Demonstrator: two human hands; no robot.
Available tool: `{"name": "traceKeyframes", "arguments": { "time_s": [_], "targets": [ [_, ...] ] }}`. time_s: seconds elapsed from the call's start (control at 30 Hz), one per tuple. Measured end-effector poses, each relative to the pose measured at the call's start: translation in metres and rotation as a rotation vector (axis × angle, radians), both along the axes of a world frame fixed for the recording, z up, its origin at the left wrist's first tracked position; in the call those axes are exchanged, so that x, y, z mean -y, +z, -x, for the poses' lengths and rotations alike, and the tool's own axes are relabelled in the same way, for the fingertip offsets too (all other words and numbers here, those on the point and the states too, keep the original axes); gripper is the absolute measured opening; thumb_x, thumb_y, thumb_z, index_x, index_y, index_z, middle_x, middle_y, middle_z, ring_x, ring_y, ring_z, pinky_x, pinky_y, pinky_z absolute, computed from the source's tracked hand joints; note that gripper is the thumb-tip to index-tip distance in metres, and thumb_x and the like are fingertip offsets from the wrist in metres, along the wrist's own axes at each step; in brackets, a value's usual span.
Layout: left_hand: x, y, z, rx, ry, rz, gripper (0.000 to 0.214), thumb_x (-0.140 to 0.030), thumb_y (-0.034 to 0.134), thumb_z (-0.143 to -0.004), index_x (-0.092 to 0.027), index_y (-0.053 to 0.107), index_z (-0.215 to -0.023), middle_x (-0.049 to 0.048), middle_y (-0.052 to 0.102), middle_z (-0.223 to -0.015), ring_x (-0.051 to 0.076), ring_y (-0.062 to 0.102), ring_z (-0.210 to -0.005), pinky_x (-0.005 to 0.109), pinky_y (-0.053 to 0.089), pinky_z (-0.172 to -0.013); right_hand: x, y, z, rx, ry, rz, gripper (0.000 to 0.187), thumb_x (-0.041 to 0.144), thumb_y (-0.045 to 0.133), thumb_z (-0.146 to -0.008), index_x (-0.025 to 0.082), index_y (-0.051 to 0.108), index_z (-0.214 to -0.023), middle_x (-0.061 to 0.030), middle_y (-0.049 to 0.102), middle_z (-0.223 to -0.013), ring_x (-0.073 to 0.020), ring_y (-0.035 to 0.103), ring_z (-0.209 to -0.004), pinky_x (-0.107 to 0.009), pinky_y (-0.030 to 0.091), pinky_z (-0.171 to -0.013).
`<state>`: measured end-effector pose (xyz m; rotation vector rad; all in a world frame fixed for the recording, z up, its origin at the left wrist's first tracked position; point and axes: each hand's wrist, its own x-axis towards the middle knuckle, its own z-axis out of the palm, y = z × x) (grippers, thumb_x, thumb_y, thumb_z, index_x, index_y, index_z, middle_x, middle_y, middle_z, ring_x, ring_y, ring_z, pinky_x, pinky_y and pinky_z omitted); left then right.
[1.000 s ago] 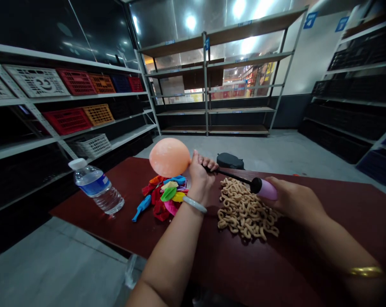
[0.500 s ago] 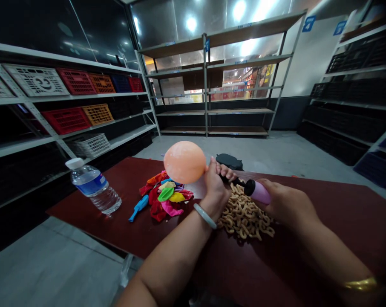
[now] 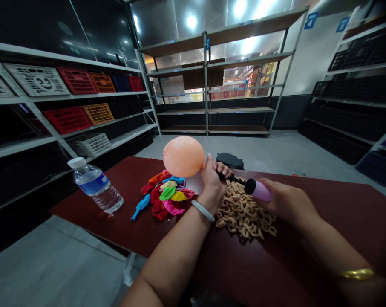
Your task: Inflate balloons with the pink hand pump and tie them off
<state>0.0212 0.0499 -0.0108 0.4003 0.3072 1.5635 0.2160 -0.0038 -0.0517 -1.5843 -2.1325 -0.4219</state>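
A partly inflated orange balloon (image 3: 183,156) points left from my left hand (image 3: 213,178). That hand's fingers are wrapped round its neck and the black front end of a hand balloon pump (image 3: 261,191); the joint itself is hidden by my fingers. My right hand (image 3: 287,200) grips the pump's purple rear part, and a black rod shows between both hands. Under the pump lies a heap of tan, curved, noodle-like pieces (image 3: 244,215). Left of my left wrist is a pile of flat, uninflated balloons (image 3: 167,194) in red, blue, green, yellow and pink.
On the dark red table (image 3: 106,228), a water bottle (image 3: 97,185) with a white cap stands at the left. Something black (image 3: 229,160) shows past the far table edge. Shelves with coloured crates (image 3: 76,81) line the left, and a metal rack (image 3: 206,89) stands ahead.
My left hand and the balloon have shifted slightly up and left. A little more of the pump's black rod shows between my hands. Both hands keep their hold.
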Motion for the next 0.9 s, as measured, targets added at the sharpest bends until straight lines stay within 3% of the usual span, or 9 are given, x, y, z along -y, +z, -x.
{"name": "traceKeyframes", "arguments": {
  "time_s": [0.13,0.27,0.43,0.7,0.9],
  "targets": [
    [-0.016,0.009,0.035,0.027,0.099,-0.016,0.05,-0.049,0.055,-0.09,-0.02,0.029,-0.058,-0.0066,0.028,-0.044,0.008,0.031,-0.036,0.024,0.024,-0.042,-0.005,0.005,-0.016,0.061,-0.053,0.034,0.051,0.058,0.06,-0.078,0.029,0.064,-0.12,-0.0056,0.074,-0.098,-0.0273,0.068,-0.071,-0.035,0.043,-0.052],
    [-0.018,0.014,0.046,0.038,0.12,-0.072,0.051,-0.049,0.055,-0.089,-0.02,0.029,-0.057,-0.0067,0.028,-0.044,0.009,0.031,-0.037,0.024,0.024,-0.042,-0.002,0.014,-0.027,0.065,-0.042,0.038,0.052,0.055,0.059,-0.078,0.029,0.062,-0.123,-0.0066,0.073,-0.104,-0.029,0.068,-0.079,-0.036,0.043,-0.055],
    [-0.012,0.01,0.028,0.053,0.1,-0.085,0.05,-0.05,0.055,-0.089,-0.02,0.029,-0.058,-0.0064,0.029,-0.045,0.008,0.032,-0.038,0.024,0.026,-0.044,0.004,0.021,-0.029,0.127,-0.129,0.036,0.05,0.055,0.057,-0.079,0.029,0.062,-0.122,-0.0074,0.073,-0.095,-0.0273,0.064,-0.07,-0.034,0.033,-0.051],
    [0.011,-0.008,-0.022,0.076,-0.062,-0.014,0.048,-0.045,0.049,-0.094,-0.019,0.033,-0.057,-0.0049,0.033,-0.046,0.009,0.036,-0.04,0.025,0.029,-0.046,0.013,0.017,-0.002,0.145,-0.109,-0.005,0.057,0.059,0.056,-0.078,0.027,0.058,-0.126,-0.0081,0.073,-0.099,-0.025,0.064,-0.067,-0.032,0.026,-0.05],
    [0.024,-0.01,-0.039,0.04,-0.081,0.036,0.052,-0.049,0.047,-0.094,-0.018,0.033,-0.054,-0.0045,0.033,-0.045,0.009,0.036,-0.04,0.025,0.033,-0.049,0.018,0.016,0.011,0.147,-0.099,-0.017,0.051,0.052,0.056,-0.078,0.025,0.059,-0.121,-0.0076,0.073,-0.097,-0.0248,0.065,-0.067,-0.032,0.027,-0.048]
  ]
}}
